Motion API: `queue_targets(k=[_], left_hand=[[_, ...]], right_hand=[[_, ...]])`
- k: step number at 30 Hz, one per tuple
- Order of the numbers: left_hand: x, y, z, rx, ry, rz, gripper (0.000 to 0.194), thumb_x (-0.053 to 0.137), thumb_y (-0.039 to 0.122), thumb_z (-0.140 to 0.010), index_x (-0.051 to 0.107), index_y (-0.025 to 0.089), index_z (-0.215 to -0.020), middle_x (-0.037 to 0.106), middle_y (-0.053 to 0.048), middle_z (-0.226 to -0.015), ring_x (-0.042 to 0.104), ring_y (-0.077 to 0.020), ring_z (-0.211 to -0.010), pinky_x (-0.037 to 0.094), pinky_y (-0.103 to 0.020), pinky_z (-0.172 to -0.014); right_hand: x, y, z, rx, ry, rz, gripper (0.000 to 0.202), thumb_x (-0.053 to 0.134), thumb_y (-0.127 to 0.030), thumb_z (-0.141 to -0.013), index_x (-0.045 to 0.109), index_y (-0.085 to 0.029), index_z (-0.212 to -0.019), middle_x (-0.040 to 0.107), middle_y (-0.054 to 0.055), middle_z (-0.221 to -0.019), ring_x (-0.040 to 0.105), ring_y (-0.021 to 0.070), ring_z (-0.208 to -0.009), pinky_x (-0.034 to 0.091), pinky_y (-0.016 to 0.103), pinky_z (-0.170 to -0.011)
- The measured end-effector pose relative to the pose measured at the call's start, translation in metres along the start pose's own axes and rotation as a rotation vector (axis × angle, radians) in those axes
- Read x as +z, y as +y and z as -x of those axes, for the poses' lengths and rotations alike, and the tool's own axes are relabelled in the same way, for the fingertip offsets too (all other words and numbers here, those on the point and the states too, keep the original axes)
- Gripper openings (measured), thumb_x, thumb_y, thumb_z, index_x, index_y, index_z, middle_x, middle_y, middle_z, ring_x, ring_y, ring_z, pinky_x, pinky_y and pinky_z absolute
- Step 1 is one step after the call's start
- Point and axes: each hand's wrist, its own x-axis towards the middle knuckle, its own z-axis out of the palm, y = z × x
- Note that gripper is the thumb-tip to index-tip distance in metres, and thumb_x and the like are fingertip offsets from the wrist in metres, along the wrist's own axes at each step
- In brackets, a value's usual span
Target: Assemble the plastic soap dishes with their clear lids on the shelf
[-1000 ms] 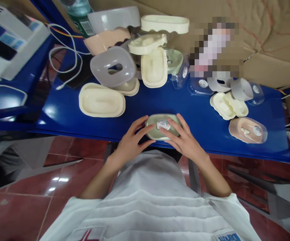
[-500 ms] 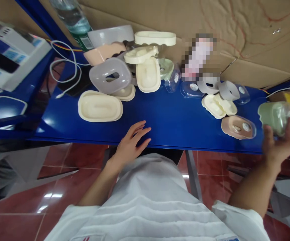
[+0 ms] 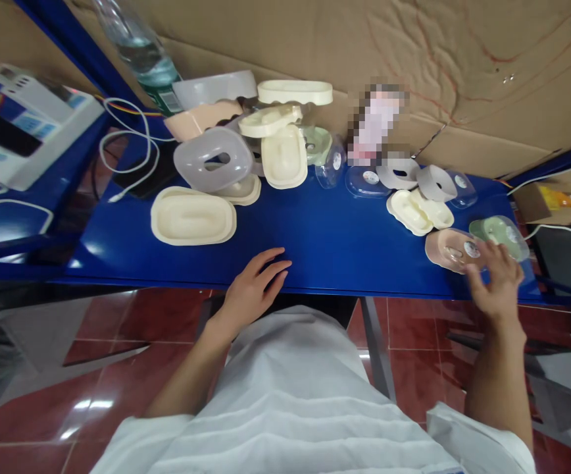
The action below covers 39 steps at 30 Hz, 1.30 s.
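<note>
My right hand [image 3: 497, 280] is open at the table's right end, its fingers over the edge of a peach box with a clear lid [image 3: 448, 249]. Just beyond lies a green box with a clear lid [image 3: 493, 230], partly behind my fingers. My left hand [image 3: 253, 286] rests open and empty at the front edge, fingers loosely spread. Nearest to it is a cream oval tray [image 3: 191, 217]. Cream wavy-edged parts [image 3: 411, 212] and grey plastic rings [image 3: 436, 183] lie left of and behind the peach box.
On the blue table [image 3: 325, 243], a pile at the back left includes a grey shell [image 3: 211, 158], a peach shell [image 3: 204, 120] and cream pieces. A water bottle [image 3: 142, 56] stands behind. A white cable [image 3: 154, 155] loops at left. A cardboard box [image 3: 537, 201] is at far right.
My right hand has set the green box down on the table and let go, moving left toward the peach box. My left hand has barely moved. The view has shifted slightly.
</note>
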Motion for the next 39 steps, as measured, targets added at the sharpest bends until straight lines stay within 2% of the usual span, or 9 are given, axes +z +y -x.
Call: queue_targets(k=[3,7,13,16,20,24,30,35,39], left_hand=[[0.001,0.001,0.000,0.010,0.007,-0.015,0.022,0.060,0.024,-0.108,0.070,0.024,-0.127,0.068,-0.011,-0.143,0.069,-0.0252,-0.130,0.063,-0.044,-0.109],[0.002,0.002,0.000,0.010,0.010,-0.041,0.016,0.061,0.025,-0.108,0.072,0.023,-0.119,0.069,-0.011,-0.142,0.071,-0.0248,-0.128,0.063,-0.042,-0.107],[0.005,0.003,0.002,0.019,0.015,-0.069,0.017,0.060,0.026,-0.108,0.073,0.022,-0.119,0.069,-0.011,-0.142,0.071,-0.0248,-0.126,0.063,-0.041,-0.106],[0.005,0.004,0.003,0.026,0.019,-0.086,0.017,0.059,0.026,-0.108,0.073,0.022,-0.118,0.070,-0.011,-0.141,0.071,-0.0248,-0.126,0.063,-0.039,-0.105],[0.006,0.005,0.003,0.032,0.016,-0.111,0.017,0.060,0.025,-0.108,0.074,0.021,-0.117,0.070,-0.012,-0.141,0.071,-0.0251,-0.126,0.063,-0.038,-0.104],[0.006,0.004,0.005,0.038,0.016,-0.106,0.018,0.060,0.024,-0.108,0.073,0.022,-0.120,0.070,-0.011,-0.141,0.072,-0.0241,-0.125,0.063,-0.038,-0.104],[0.005,0.007,-0.001,0.114,-0.006,-0.106,0.028,0.061,0.022,-0.107,0.069,0.022,-0.134,0.066,-0.013,-0.148,0.067,-0.0271,-0.135,0.059,-0.045,-0.113],[0.010,0.024,-0.026,0.222,-0.162,-0.164,0.044,0.056,0.025,-0.110,0.056,0.023,-0.154,0.047,-0.014,-0.170,0.046,-0.0319,-0.157,0.047,-0.053,-0.125],[0.012,0.028,-0.038,0.248,-0.215,-0.225,0.036,0.054,0.026,-0.111,0.062,0.021,-0.145,0.060,-0.013,-0.158,0.057,-0.0307,-0.146,0.039,-0.057,-0.127]], right_hand=[[-0.009,-0.029,0.028,-0.060,-0.015,-0.036,0.074,0.049,-0.069,-0.100,0.055,-0.024,-0.158,0.060,0.019,-0.158,0.053,0.0387,-0.148,0.031,0.059,-0.122],[0.003,-0.024,0.045,0.093,0.159,0.058,0.074,0.057,-0.076,-0.094,0.067,-0.026,-0.147,0.067,0.021,-0.146,0.057,0.0464,-0.134,0.037,0.064,-0.110],[0.020,-0.016,0.009,0.183,0.200,0.084,0.088,0.055,-0.081,-0.094,0.061,-0.016,-0.153,0.060,0.033,-0.149,0.052,0.0558,-0.133,0.035,0.072,-0.099],[0.021,-0.052,-0.018,0.077,0.198,-0.008,0.081,0.053,-0.072,-0.100,0.056,-0.014,-0.157,0.056,0.033,-0.155,0.049,0.0506,-0.141,0.035,0.068,-0.108],[0.022,-0.120,-0.042,-0.215,-0.004,-0.178,0.052,0.045,-0.046,-0.110,0.062,-0.019,-0.151,0.062,0.021,-0.154,0.050,0.0408,-0.147,0.032,0.063,-0.119],[0.015,-0.166,-0.042,-0.279,-0.089,-0.349,0.042,0.047,-0.040,-0.110,0.066,-0.020,-0.142,0.073,0.017,-0.139,0.062,0.0355,-0.137,0.035,0.059,-0.117],[-0.022,-0.211,-0.037,-0.531,-0.197,-0.576,0.029,0.052,-0.037,-0.111,0.071,-0.026,-0.131,0.078,0.010,-0.133,0.069,0.0292,-0.130,0.044,0.050,-0.113],[-0.008,-0.230,-0.104,-0.478,-0.103,-0.451,0.045,0.041,-0.027,-0.110,0.060,-0.021,-0.151,0.061,0.014,-0.159,0.055,0.0302,-0.150,0.040,0.052,-0.123],[0.027,-0.229,-0.163,-0.212,-0.111,-0.221,0.059,0.044,-0.015,-0.099,0.053,-0.010,-0.156,0.060,0.023,-0.157,0.054,0.0379,-0.148,0.033,0.066,-0.124]])
